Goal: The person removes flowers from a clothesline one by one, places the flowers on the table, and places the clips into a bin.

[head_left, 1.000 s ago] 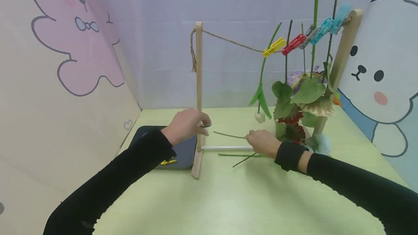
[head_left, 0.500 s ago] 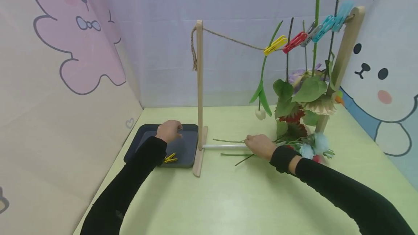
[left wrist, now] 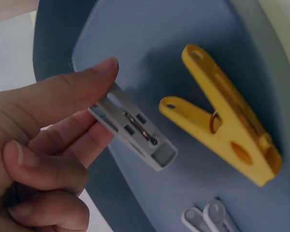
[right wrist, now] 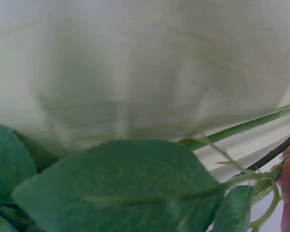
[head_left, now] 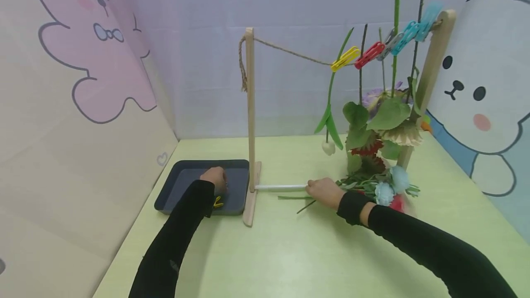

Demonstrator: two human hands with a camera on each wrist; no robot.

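Over the dark tray (head_left: 165,192), my left hand (head_left: 214,179) pinches a light grey clothespin (left wrist: 137,128) between thumb and fingers. Beside that clothespin lies a yellow clothespin (left wrist: 227,121), and part of another pale clothespin (left wrist: 210,217) shows at the bottom of the left wrist view. My right hand (head_left: 325,191) pinches a leafy flower stem (right wrist: 266,179) low over the table, near the white crossbar (head_left: 281,188). Large green leaves (right wrist: 130,186) fill the lower right wrist view. Blue flowers (head_left: 385,193) lie to the right of this hand; most of the held stem is hidden.
A wooden post (head_left: 250,109) and a leaning post (head_left: 434,59) carry a rope (head_left: 290,51). Several flowers hang head-down from it by clothespins, including a yellow clothespin (head_left: 345,59) and a red clothespin (head_left: 370,55). Loose stems (head_left: 294,197) lie on the table.
My left hand has moved from beside the left post leftward and down into the tray, where it now pinches the grey clothespin. My right hand has shifted slightly left and down.
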